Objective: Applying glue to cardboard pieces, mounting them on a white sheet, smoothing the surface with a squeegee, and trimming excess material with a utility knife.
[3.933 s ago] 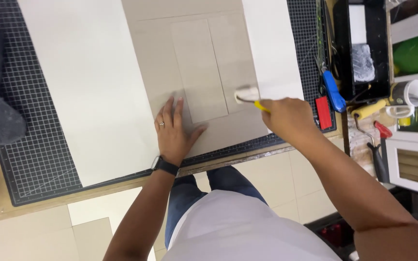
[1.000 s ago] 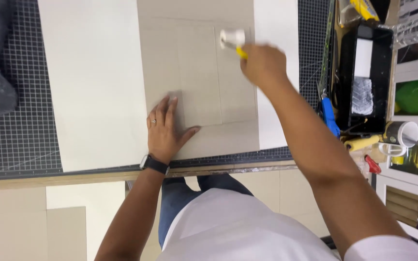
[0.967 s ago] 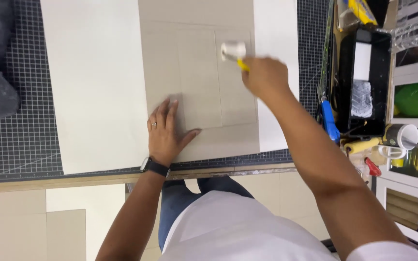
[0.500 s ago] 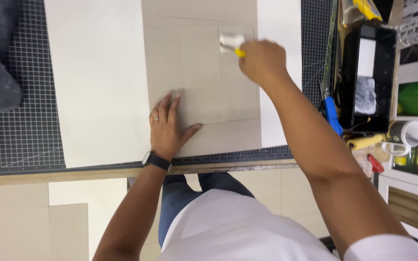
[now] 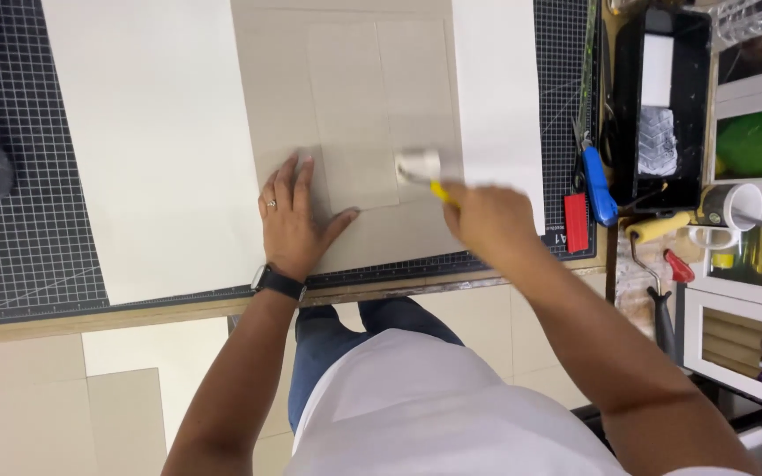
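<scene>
Fingers of the right hand (image 5: 487,220) are clenched round the yellow handle of a small roller (image 5: 420,167), whose pale head lies on the tan board (image 5: 354,97) near its middle; hand and roller are blurred, so the grip itself is hard to make out and most of the handle is hidden inside the fist. Spread flat, the left hand (image 5: 291,220) presses on the same board just left of the roller, grasping nothing, a ring on one finger and a dark watch (image 5: 278,282) at the wrist.

Faint rectangular panels show on the board, their edges barely readable. White sheets (image 5: 156,141) lie on either side of it, all cut off at the top edge. Beneath them a black gridded cutting mat (image 5: 33,229) covers the wooden surface (image 5: 134,310). A dark shape at the far left is cut off and cannot be identified.

At the right stand a black tray (image 5: 663,189) with a white roller sleeve in it, a blue-handled tool (image 5: 597,181), a small red block (image 5: 577,223), another yellow-handled roller (image 5: 659,227) and a cup (image 5: 734,207). Beyond, shelves hold items too small to tell. Pale floor tiles (image 5: 125,397) show below the surface's edge.
</scene>
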